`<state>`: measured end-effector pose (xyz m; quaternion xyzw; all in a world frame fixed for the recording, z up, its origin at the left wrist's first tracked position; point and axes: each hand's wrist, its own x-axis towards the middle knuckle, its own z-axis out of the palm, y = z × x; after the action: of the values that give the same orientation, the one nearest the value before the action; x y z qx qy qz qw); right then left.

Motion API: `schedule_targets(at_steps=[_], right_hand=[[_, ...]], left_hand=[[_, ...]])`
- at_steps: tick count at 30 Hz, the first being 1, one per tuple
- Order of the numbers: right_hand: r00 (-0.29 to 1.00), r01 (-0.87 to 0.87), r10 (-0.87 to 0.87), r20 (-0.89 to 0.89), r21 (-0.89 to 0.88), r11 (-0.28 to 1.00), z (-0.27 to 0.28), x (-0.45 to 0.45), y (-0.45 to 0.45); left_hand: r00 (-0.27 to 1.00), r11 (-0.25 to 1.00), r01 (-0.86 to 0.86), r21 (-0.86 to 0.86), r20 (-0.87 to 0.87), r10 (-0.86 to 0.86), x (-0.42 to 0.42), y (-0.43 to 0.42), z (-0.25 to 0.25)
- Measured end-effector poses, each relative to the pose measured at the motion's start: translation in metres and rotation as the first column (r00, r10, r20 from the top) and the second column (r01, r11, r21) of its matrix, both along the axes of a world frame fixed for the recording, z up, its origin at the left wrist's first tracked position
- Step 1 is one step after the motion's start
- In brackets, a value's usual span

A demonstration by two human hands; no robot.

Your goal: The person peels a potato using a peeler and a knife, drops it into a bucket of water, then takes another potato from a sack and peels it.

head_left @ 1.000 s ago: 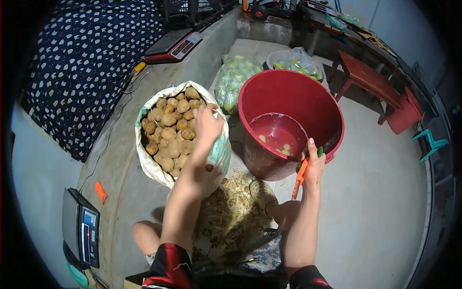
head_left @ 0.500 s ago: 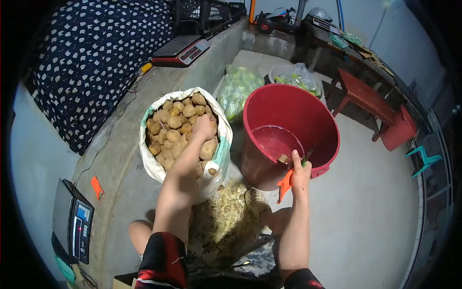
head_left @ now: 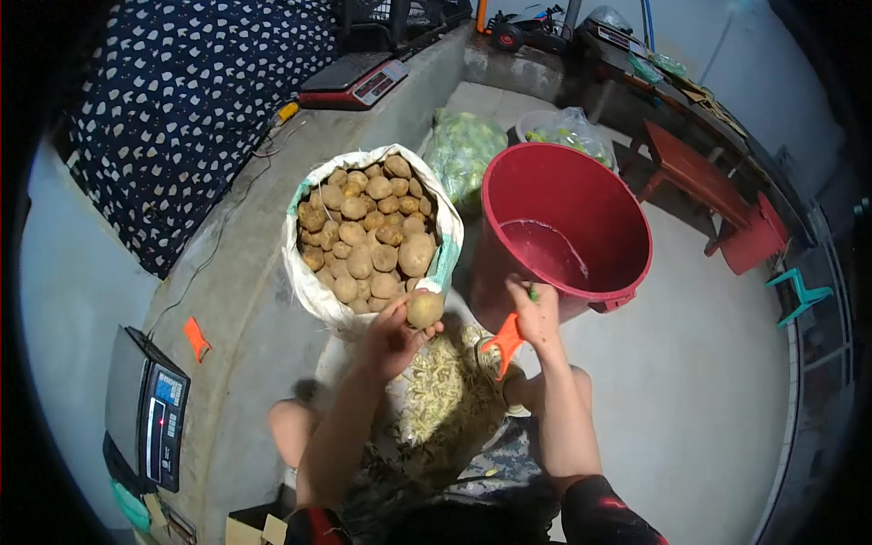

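Observation:
My left hand [head_left: 389,343] holds an unpeeled potato [head_left: 425,310] in its fingers, just past the near rim of a white woven sack [head_left: 313,295]. That sack is full of brown potatoes [head_left: 360,262]. My right hand [head_left: 540,320] is closed round an orange peeler [head_left: 505,344]; a bit of green shows by the thumb, and the blade cannot be made out. Beyond this hand stands a large red bucket [head_left: 568,195] with some liquid inside. Pale peelings [head_left: 434,386] lie scattered on the floor between my feet.
A digital scale [head_left: 154,418] and an orange piece [head_left: 196,340] rest on the left ledge. Farther up it is a red scale [head_left: 354,82]. Behind the bucket are bags of green vegetables [head_left: 465,150]. A red bench [head_left: 695,182] and turquoise stool [head_left: 799,300] stand right.
My left hand has come out of the sack toward me, now with a potato in it. My right hand has moved left and down from the bucket's rim, still gripping the peeler.

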<state>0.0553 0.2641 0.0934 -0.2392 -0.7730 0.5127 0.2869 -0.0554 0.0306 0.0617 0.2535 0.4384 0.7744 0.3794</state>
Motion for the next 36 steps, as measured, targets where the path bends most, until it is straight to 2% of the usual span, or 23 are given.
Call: schedule_targets(at_steps=[1,2,3,4,6,7,8,10,12,17,22,24,31,34,36], right_hand=[[0.996,-0.063,0.057,0.07,0.099,0.993,-0.003,-0.001,-0.009],[0.984,-0.133,0.106,0.145,0.194,0.972,-0.005,-0.001,-0.019],[0.969,-0.195,0.147,0.198,0.251,0.948,-0.021,-0.003,-0.026],[0.968,-0.236,0.179,0.177,0.394,0.888,-0.014,-0.004,-0.041],[0.927,-0.335,0.217,0.305,0.417,0.845,-0.007,-0.004,-0.066],[0.925,-0.337,0.213,0.313,0.422,0.842,-0.009,-0.006,-0.073],[0.919,-0.349,0.228,0.32,0.398,0.848,-0.01,-0.008,-0.081],[0.908,-0.375,0.253,0.333,0.378,0.847,-0.011,-0.013,-0.09],[0.899,-0.405,0.291,0.327,0.365,0.839,-0.009,-0.016,-0.095],[0.901,-0.403,0.303,0.31,0.342,0.849,-0.009,-0.022,-0.104],[0.907,-0.401,0.334,0.256,0.284,0.871,-0.011,-0.022,-0.106],[0.896,-0.401,0.321,0.307,0.252,0.881,-0.01,-0.02,-0.105],[0.899,-0.392,0.312,0.308,0.245,0.887,0.001,-0.017,-0.104],[0.884,-0.405,0.31,0.349,0.242,0.882,-0.001,-0.017,-0.1],[0.827,-0.347,0.253,0.501,0.101,0.932,-0.02,-0.026,-0.09]], left_hand=[[0.942,0.992,0.024,0.123,0.329,-0.063,0.002,0.0,-0.006],[0.939,0.991,0.028,0.131,0.337,-0.071,0.007,-0.003,-0.011],[0.959,0.986,-0.048,0.161,0.283,0.001,0.017,-0.005,-0.001],[0.97,0.973,-0.124,0.196,0.231,0.077,0.024,-0.007,0.003],[0.972,0.974,-0.147,0.174,0.208,0.11,0.022,-0.011,-0.004],[0.974,0.968,-0.187,0.167,0.158,0.161,0.022,-0.014,0.0],[0.97,0.96,-0.231,0.16,0.108,0.216,0.023,-0.017,0.005],[0.956,0.939,-0.27,0.214,0.172,0.236,0.022,-0.021,0.01],[0.958,0.939,-0.284,0.194,0.089,0.272,0.02,-0.025,0.006],[0.943,0.929,-0.329,0.168,0.007,0.333,0.015,-0.034,0.01],[0.944,0.933,-0.319,0.166,-0.033,0.329,0.014,-0.037,0.017],[0.947,0.934,-0.308,0.179,-0.037,0.32,0.015,-0.036,0.017],[0.957,0.95,-0.265,0.163,-0.078,0.28,0.018,-0.033,0.02],[0.979,0.969,-0.191,0.158,-0.047,0.2,0.018,-0.038,0.019],[0.984,0.966,-0.175,0.191,0.008,0.177,0.02,-0.04,0.016]])
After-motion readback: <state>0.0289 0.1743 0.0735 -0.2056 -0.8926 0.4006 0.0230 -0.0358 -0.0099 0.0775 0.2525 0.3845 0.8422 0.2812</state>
